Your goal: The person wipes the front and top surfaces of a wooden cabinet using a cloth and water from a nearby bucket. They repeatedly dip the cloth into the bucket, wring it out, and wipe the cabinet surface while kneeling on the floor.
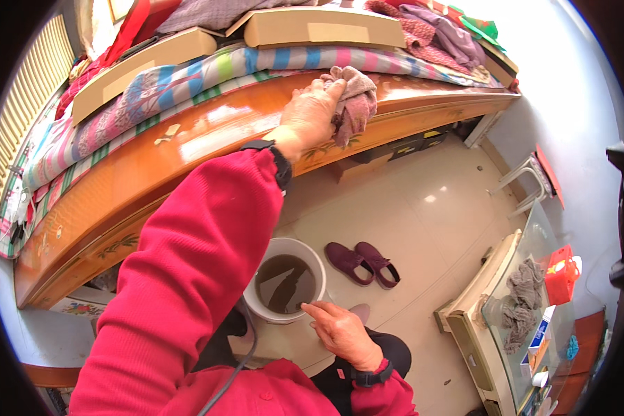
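My left hand (312, 112) reaches forward over the bed's edge and grips a crumpled pinkish cloth (356, 101). Under the cloth is a glossy orange-brown wooden bed rail (223, 130) with painted leaf decoration. My right hand (346, 333) rests near my right knee, holding nothing, its fingers loosely spread and pointing to the rim of a white bucket (320, 268). Dark, murky water (286, 283) stands in the bucket, on the floor between my feet. The underside of the cloth and some of my left fingers are hidden.
Striped bedding (286, 60) and cardboard box pieces (327, 28) lie on the bed. Purple shoes (361, 262) stand on the tiled floor, right of the bucket. At right is a glass-topped table (499, 307) with a grey cloth (522, 301); a stool (533, 177) stands by the wall.
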Motion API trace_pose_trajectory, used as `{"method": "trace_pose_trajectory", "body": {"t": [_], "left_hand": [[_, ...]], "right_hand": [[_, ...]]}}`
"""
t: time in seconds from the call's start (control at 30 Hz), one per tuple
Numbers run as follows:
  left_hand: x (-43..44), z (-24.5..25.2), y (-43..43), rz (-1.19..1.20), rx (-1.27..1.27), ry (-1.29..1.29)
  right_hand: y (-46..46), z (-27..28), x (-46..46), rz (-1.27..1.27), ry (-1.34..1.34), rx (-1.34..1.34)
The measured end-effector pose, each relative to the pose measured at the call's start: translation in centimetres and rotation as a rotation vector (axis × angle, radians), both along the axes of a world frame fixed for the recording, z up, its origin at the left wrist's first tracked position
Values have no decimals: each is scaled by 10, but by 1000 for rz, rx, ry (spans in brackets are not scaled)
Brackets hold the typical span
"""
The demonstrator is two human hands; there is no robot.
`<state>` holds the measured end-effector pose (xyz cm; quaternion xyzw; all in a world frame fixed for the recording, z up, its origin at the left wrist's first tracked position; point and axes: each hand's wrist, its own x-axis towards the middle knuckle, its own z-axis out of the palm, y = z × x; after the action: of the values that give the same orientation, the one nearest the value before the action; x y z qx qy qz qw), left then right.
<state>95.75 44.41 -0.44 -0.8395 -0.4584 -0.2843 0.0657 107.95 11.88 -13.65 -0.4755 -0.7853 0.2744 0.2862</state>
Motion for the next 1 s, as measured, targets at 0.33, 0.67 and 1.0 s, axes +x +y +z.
{"method": "trace_pose_trajectory", "body": {"t": [0.33,0.67,1.0], "left_hand": [[-1,-62,-64,-550,-88,-655],[-60,-159,-215,-680,-798,-604],[-136,-208,-184,-3,-820,-965]], "right_hand": [[19,-6,14,-370,613,-224],[65,-24,-33,-601,1436,-243],[197,141,-105,-84,34,937]]}}
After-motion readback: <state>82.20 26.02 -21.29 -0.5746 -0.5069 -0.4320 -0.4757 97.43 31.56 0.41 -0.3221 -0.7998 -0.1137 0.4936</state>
